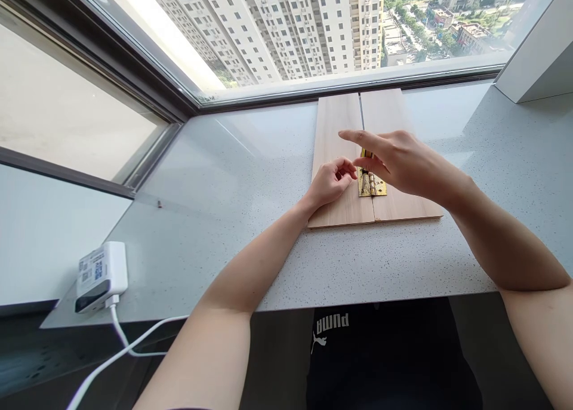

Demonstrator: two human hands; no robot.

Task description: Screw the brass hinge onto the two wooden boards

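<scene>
Two pale wooden boards (336, 123) (405, 108) lie side by side on the sill, with a narrow gap between them. A brass-coloured hinge (379, 187) lies across that seam near the boards' front end. Over it, my right hand (396, 156) is around a screwdriver (367, 153) with a yellow and black handle, mostly hidden by the fingers. My index finger points left and the thumb is below the handle. My left hand (332, 182) rests on the left board, fingers curled and fingertips beside the hinge's left edge. Whatever they pinch is too small or hidden to name.
The speckled pale sill (215, 243) runs along a window. At the left edge stands a white boxy device (104, 276) with a white cable (117, 326). A tiny dark object (160, 204) lies left of the boards. A white box-like block (544, 55) stands far right.
</scene>
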